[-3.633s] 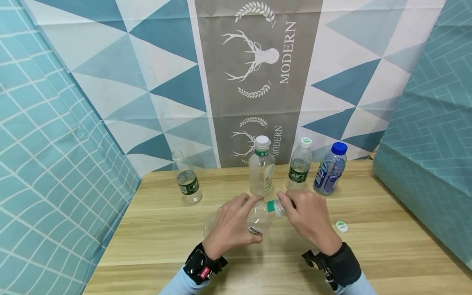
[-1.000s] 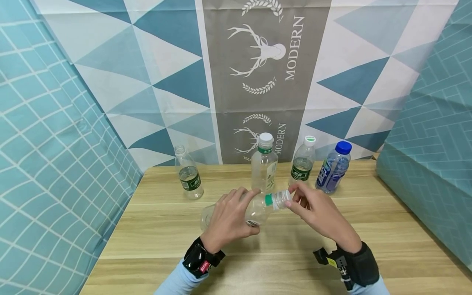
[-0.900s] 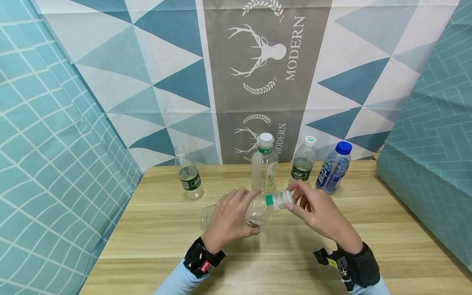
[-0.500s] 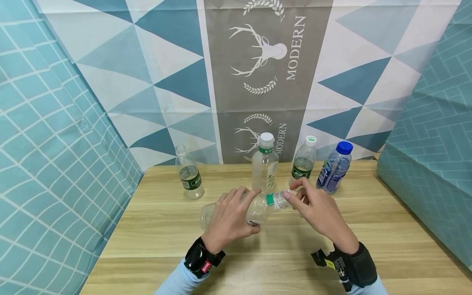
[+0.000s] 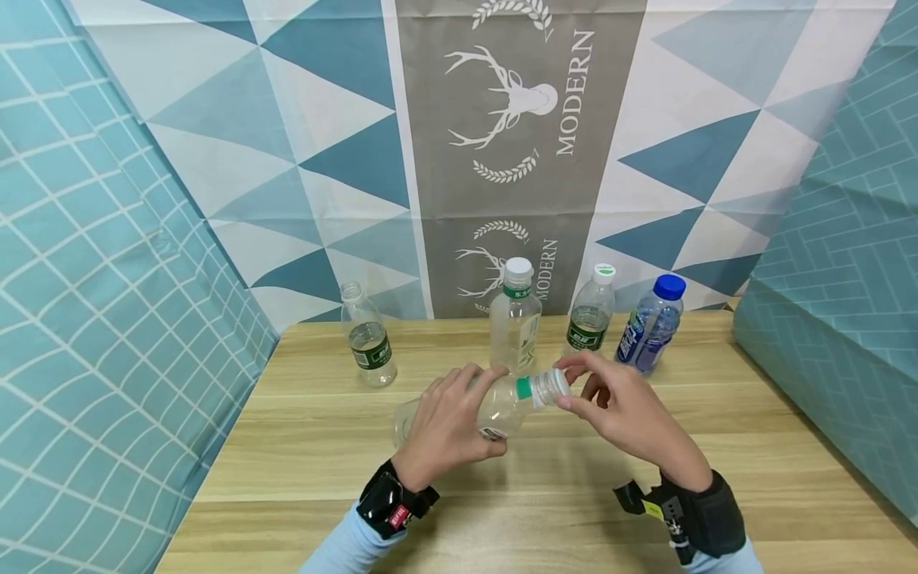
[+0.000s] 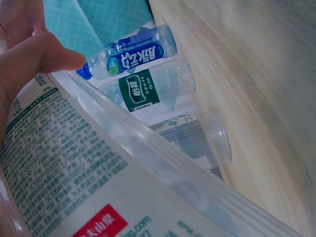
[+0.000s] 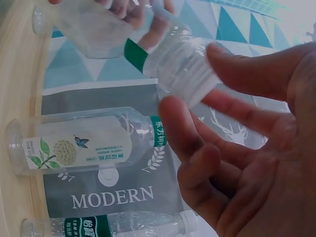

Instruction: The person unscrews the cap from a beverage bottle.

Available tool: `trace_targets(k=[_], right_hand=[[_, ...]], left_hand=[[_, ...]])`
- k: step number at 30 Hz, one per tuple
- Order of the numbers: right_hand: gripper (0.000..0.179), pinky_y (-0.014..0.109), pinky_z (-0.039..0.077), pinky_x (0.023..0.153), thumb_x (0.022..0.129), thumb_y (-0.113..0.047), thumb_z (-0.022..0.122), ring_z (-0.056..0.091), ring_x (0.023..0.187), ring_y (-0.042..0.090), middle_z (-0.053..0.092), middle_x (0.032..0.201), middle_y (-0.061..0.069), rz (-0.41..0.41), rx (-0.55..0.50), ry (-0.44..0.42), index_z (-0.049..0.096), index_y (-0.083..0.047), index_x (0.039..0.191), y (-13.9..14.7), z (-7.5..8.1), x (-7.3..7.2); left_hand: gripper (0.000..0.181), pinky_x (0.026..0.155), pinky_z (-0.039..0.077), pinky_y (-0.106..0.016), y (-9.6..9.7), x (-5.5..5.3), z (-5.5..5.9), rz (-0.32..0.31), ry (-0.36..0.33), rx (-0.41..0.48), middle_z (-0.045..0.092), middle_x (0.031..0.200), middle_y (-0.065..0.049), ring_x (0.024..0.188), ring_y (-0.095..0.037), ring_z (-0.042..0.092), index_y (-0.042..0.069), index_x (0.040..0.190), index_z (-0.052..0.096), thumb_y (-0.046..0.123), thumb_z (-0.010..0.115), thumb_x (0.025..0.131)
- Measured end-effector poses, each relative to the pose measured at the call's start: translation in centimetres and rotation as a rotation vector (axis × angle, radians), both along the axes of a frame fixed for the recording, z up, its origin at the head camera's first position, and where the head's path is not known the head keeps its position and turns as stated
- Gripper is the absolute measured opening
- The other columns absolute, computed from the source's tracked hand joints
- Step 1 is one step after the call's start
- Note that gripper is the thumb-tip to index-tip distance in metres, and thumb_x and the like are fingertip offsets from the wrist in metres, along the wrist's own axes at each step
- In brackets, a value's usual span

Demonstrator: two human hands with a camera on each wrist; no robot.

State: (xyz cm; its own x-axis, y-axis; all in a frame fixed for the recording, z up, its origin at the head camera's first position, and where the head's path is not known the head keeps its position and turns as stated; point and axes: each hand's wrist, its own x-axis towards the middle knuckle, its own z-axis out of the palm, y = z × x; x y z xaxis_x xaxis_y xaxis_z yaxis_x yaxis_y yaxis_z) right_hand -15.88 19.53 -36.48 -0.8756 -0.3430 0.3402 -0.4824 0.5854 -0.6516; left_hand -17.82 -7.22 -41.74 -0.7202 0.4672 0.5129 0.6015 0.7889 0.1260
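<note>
In the head view, my left hand [image 5: 448, 426] grips the body of a clear plastic bottle [image 5: 502, 413]. It lies nearly sideways, mouth to the right, with a green ring round its neck. My right hand [image 5: 627, 408] pinches a pale cap [image 5: 561, 383] at the bottle's mouth between thumb and fingertips. In the right wrist view, the thumb and a fingertip touch opposite sides of this cap [image 7: 200, 81], which is blurred. The left wrist view shows the bottle's printed label [image 6: 64, 158] close up. Much of the bottle's body is hidden under my left hand.
An uncapped bottle [image 5: 371, 351] stands at the back left. Behind the hands stand a white-capped tea bottle [image 5: 512, 327], a green-labelled bottle [image 5: 588, 319] and a blue-capped bottle [image 5: 649, 327]. All are on a wooden table [image 5: 287, 478] against a patterned cloth backdrop [image 5: 323, 159].
My right hand, earlier curled close round the bottle's neck, now pinches its end with the fingertips. A loose white cap seen earlier on the table's right is out of sight near my right wrist.
</note>
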Motion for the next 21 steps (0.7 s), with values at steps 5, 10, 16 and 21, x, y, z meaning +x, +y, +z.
trace_targets(k=[5,10,16,21], right_hand=[[0.030,0.024,0.052,0.057,0.094,-0.018,0.075,0.061,0.066,0.003,0.074,0.110,0.005,0.001,-0.011,0.037,0.065,-0.017,0.123,-0.1,0.0,0.0],[0.024,0.025,0.054,0.055,0.100,-0.029,0.068,0.065,0.065,0.013,0.075,0.103,0.007,-0.082,-0.029,-0.019,0.065,-0.014,0.118,-1.0,0.0,0.0],[0.038,0.026,0.050,0.052,0.099,-0.040,0.067,0.063,0.062,0.013,0.073,0.095,0.005,-0.151,0.029,-0.135,0.067,-0.008,0.120,-0.7,0.2,0.1],[0.030,0.025,0.049,0.052,0.097,-0.033,0.071,0.058,0.062,0.006,0.074,0.094,0.002,-0.087,0.040,-0.056,0.071,-0.009,0.116,-0.4,-0.1,-0.1]], left_hand=[[0.100,0.074,0.058,-0.033,0.1,0.0,-0.1,-0.003,0.009,-0.007,0.065,0.110,0.003,0.091,-0.015,0.065,0.029,0.142,0.052,0.053,0.094,0.054],[0.102,0.076,0.059,-0.034,0.1,0.2,-0.1,0.011,0.044,-0.049,0.065,0.110,0.002,0.090,-0.016,0.065,0.028,0.144,0.052,0.054,0.094,0.054],[0.102,0.077,0.058,-0.034,0.1,0.1,-0.1,0.016,0.104,-0.081,0.066,0.109,0.001,0.090,-0.017,0.065,0.028,0.143,0.052,0.056,0.092,0.054],[0.102,0.077,0.058,-0.034,0.1,0.1,-0.1,0.008,0.084,-0.072,0.066,0.109,0.001,0.091,-0.017,0.065,0.027,0.143,0.052,0.055,0.093,0.054]])
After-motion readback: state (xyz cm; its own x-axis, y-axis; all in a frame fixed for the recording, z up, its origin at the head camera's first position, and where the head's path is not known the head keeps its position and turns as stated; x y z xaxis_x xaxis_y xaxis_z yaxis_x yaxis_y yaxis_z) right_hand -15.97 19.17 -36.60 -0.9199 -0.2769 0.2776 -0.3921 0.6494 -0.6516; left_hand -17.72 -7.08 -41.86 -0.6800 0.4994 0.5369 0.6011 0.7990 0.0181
